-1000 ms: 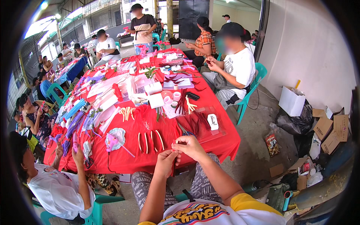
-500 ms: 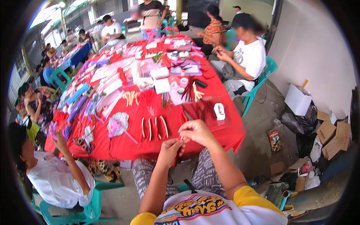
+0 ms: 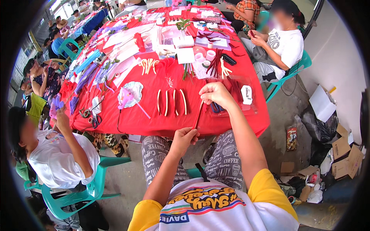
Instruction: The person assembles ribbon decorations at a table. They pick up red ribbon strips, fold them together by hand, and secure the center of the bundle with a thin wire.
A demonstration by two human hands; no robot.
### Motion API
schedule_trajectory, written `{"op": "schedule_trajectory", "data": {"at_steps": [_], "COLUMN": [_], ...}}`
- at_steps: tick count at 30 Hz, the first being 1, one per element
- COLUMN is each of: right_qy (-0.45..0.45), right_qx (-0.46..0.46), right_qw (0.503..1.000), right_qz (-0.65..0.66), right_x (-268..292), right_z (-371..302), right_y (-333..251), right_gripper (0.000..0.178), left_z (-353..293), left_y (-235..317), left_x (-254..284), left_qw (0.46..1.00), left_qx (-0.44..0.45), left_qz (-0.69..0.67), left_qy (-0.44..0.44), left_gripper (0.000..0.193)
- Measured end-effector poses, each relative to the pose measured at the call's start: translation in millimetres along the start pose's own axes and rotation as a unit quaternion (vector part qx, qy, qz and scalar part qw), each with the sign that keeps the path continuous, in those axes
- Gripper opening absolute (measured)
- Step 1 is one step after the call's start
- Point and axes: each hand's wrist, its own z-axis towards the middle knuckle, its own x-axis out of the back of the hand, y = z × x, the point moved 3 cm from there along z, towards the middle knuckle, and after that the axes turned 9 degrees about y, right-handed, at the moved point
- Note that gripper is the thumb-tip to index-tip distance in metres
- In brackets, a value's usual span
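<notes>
both hands pinch one thin red strip [image 3: 197, 114], held taut on a slant over the near edge of the red table [image 3: 154, 123]. left hand [image 3: 184, 138] grips the lower end just below the table edge; right hand [image 3: 216, 94] grips the upper end above the cloth. hands apart, one at each end. four pale curved strips [image 3: 172, 102] lie in a row just left of the right hand. scissors [image 3: 92, 119] sit near the left table edge, well apart. a person in white [image 3: 58, 158] sits on a teal chair [image 3: 83, 190] at left.
</notes>
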Motion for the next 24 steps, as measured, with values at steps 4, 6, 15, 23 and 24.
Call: {"op": "schedule_trajectory", "data": {"at_steps": [4, 6, 15, 23, 24], "right_qy": [-0.066, -0.094, -0.146, -0.107, -0.101], "right_qx": [-0.014, -0.023, -0.053, 0.144, 0.158], "right_qw": [0.997, 0.994, 0.973, 0.932, 0.928], "right_qz": [-0.032, -0.051, -0.169, -0.316, -0.323], "right_x": [0.7, -2.3, -24.3, -32.5, -33.2], "right_z": [47.2, 70.4, 140.5, 158.7, 157.9], "right_y": [18.5, 30.5, 80.2, 89.7, 90.0], "right_gripper": [0.008, 0.008, 0.008, 0.014, 0.015], "left_z": [18.7, 31.7, 69.1, 67.0, 68.8], "left_y": [-14.7, -20.8, -29.7, 1.5, 9.8], "left_x": [2.4, 1.4, -0.1, -12.6, -16.5], "left_qw": [0.999, 0.999, 0.998, 0.824, 0.802], "left_qx": [0.024, 0.034, 0.040, -0.339, -0.363], "left_qz": [-0.015, -0.027, 0.023, 0.443, 0.463], "left_qy": [0.015, 0.022, 0.030, 0.104, 0.107], "left_gripper": [0.023, 0.023, 0.025, 0.031, 0.032]}}
